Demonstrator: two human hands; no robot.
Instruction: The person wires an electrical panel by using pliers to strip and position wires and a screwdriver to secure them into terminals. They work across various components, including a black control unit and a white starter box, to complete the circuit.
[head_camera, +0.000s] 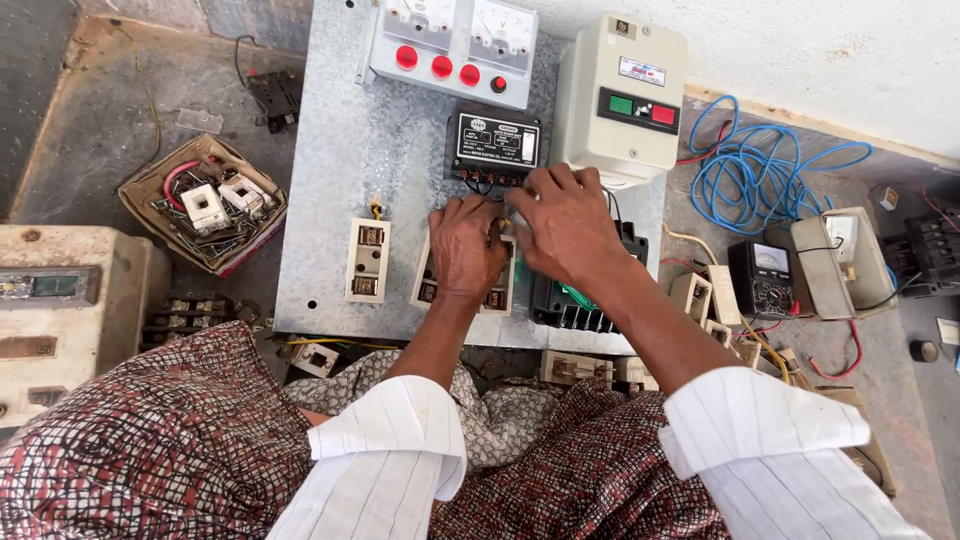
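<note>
Head view: a shallow brown cardboard tray (150, 195) is seen on the concrete floor (90, 130) at the left, filled with loose screws, a red wire and two small white switch blocks. A grey galvanised metal panel (340, 170) is laid flat ahead of the person, and on it are mounted a white meter box with red push buttons (455, 45), a cream starter box with green and red buttons (620, 90), a black relay unit with a white label (495, 140) and a cream fuse holder (367, 260). A second cream fuse block (430, 285) lies just below the black relay unit and is largely covered by the left hand (466, 250), whose fingers are curled down onto it. The right hand (565, 225) is placed just beside, touching the left, fingers bent at the relay's lower terminals; whether anything is pinched cannot be told. A coil of blue cable (760, 175) lies at the right.
</note>
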